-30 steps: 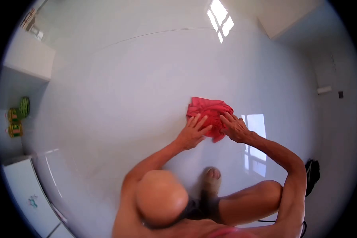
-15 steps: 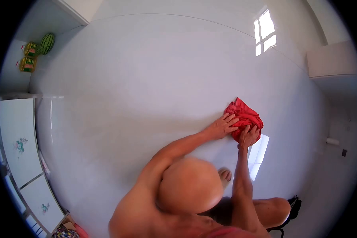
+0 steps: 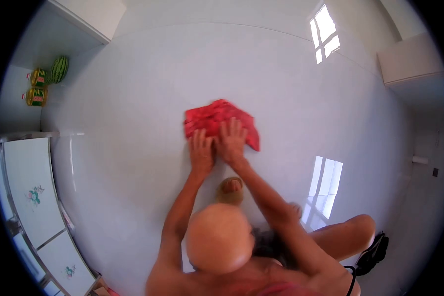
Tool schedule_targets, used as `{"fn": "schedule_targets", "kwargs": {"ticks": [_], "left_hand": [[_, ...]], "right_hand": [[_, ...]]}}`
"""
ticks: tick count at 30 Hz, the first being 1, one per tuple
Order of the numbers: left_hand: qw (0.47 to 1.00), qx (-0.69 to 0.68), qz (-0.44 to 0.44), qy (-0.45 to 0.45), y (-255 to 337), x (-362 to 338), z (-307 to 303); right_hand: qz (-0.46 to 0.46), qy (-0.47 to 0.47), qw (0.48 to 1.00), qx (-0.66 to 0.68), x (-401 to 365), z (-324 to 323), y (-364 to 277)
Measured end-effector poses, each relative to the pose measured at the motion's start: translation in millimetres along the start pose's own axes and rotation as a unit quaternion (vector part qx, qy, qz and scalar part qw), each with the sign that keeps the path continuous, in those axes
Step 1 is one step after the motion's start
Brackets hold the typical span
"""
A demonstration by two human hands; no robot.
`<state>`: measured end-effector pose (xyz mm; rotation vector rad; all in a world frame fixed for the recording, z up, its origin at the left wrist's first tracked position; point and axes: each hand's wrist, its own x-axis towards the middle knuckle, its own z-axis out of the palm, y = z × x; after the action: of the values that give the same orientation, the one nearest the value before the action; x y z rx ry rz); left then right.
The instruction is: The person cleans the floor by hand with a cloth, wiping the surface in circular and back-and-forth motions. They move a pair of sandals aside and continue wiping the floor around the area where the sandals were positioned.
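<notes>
A crumpled red cloth (image 3: 217,117) lies flat on the glossy white floor (image 3: 133,89) in front of me. My left hand (image 3: 201,150) presses on its near left edge with the fingers spread. My right hand (image 3: 231,141) lies palm down beside it on the cloth's near middle, fingers apart. The two hands touch side by side. My bare knee (image 3: 217,237) and a foot (image 3: 230,190) show below the hands; I am crouched low over the floor.
A watermelon (image 3: 59,68) and two yellow-green bottles (image 3: 36,88) stand by the wall at the far left. A white cabinet with flower prints (image 3: 29,192) runs along the left. A dark sandal (image 3: 372,254) lies at the lower right.
Both hands have pushed the red cloth across the floor from the right side to the middle of the view, and the cloth now lies more spread out.
</notes>
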<state>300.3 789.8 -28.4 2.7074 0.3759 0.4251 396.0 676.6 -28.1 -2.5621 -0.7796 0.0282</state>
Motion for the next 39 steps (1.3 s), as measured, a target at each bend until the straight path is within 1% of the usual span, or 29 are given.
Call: {"fn": "schedule_targets", "kwargs": {"ticks": [2, 4, 6, 7, 10, 11, 13, 15, 16, 17, 18, 19, 20, 23, 24, 26, 29, 31, 34, 36, 39], "left_hand": [[0.997, 0.023, -0.070, 0.025, -27, -27, -17], [0.987, -0.028, -0.100, 0.120, -61, -63, -7], [0.975, -0.089, -0.140, 0.150, -55, -56, -20], [0.965, -0.119, -0.163, 0.164, -51, -55, -26], [0.985, 0.004, -0.140, 0.104, -68, -29, 18], [0.989, -0.004, -0.123, 0.080, -71, -11, 23], [0.995, -0.005, -0.099, 0.032, -64, 28, 28], [0.997, -0.004, -0.080, -0.011, -38, 71, 31], [0.997, -0.007, -0.069, -0.033, -22, 88, 37], [0.998, -0.010, -0.042, -0.044, -8, 105, 50], [0.998, -0.012, -0.015, -0.053, 7, 121, 65], [0.998, -0.029, 0.023, -0.047, 24, 134, 80], [0.996, -0.044, 0.059, -0.043, 43, 142, 92], [0.983, -0.114, 0.130, -0.056, 106, 149, 116], [0.979, -0.128, 0.149, -0.063, 124, 146, 115], [0.972, -0.146, 0.161, -0.090, 146, 136, 106], [0.968, -0.146, 0.175, -0.105, 139, 124, 101], [0.969, -0.155, 0.171, -0.092, 136, 106, 101], [0.979, -0.124, 0.138, -0.079, 104, 74, 78], [0.987, -0.106, 0.102, -0.063, 75, 44, 60], [0.997, -0.037, 0.012, -0.065, 33, -10, 29]], "right_hand": [[-0.058, -0.035, 0.997, 0.036, -4, 16, -45], [-0.113, -0.060, 0.990, 0.051, -8, 26, -70], [-0.169, -0.085, 0.981, 0.047, -8, 24, -82], [-0.166, -0.084, 0.982, 0.033, -4, 21, -83], [-0.204, -0.055, 0.975, -0.062, 15, 28, -63], [-0.165, -0.051, 0.985, -0.017, 26, 24, -56], [-0.133, -0.040, 0.989, -0.051, 52, 26, -31], [-0.103, -0.021, 0.992, -0.066, 74, 5, -4], [-0.081, -0.034, 0.992, -0.095, 81, -7, 13], [-0.057, -0.004, 0.993, -0.104, 84, -10, 34], [-0.041, 0.020, 0.992, -0.120, 84, -16, 58], [-0.005, 0.024, 0.992, -0.121, 83, -33, 76], [0.039, 0.026, 0.995, -0.093, 76, -35, 103], [0.150, -0.017, 0.981, -0.124, 44, -76, 143], [0.164, -0.008, 0.980, -0.111, 29, -83, 156], [0.168, 0.018, 0.978, -0.120, 5, -92, 170], [0.203, 0.027, 0.969, -0.140, -8, -85, 156], [0.177, 0.030, 0.972, -0.151, -22, -78, 149], [0.120, 0.031, 0.980, -0.154, -35, -58, 124], [0.079, 0.022, 0.985, -0.150, -45, -39, 94], [0.018, -0.016, 0.995, -0.101, -58, -12, 40]]}}
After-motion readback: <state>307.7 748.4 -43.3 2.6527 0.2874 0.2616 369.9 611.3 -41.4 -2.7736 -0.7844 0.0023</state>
